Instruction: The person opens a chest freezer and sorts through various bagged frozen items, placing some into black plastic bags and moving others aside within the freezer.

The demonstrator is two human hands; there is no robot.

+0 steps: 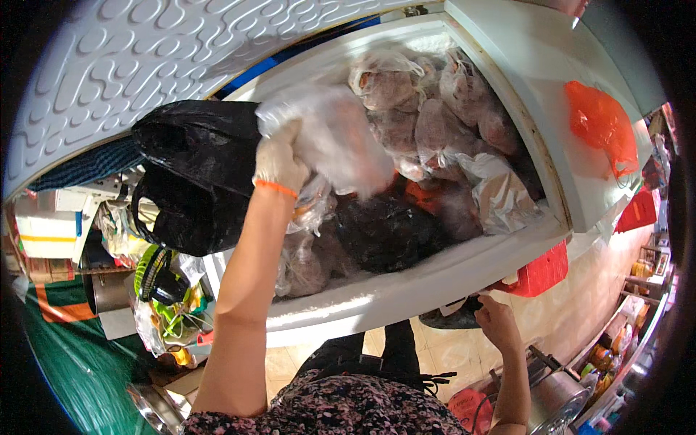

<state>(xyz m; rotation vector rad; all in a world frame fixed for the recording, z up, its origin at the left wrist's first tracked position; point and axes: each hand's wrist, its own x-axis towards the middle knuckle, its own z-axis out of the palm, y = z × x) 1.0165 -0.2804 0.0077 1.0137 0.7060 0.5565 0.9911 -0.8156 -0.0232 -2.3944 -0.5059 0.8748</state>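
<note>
My left hand (280,157), in a pale glove with an orange band at the wrist, grips a clear plastic bag (331,136) with whitish and reddish contents, blurred by motion. It is over an open chest freezer (348,304). Below and beyond lie knotted clear bags of frozen food (391,89), a black plastic bag (386,228) and a whitish bag with a tan item (497,190). Large black bags (201,163) stand at the freezer's left end. Outside the near wall, my bare right hand (497,321) is closed on the top of a dark plastic bag (451,318).
The embossed freezer lid (136,49) stands raised at the back left. An orange plastic bag (603,122) lies on the white surface at the right. A red plastic container (544,272) is against the freezer's front. A metal pot (557,399) stands at the lower right.
</note>
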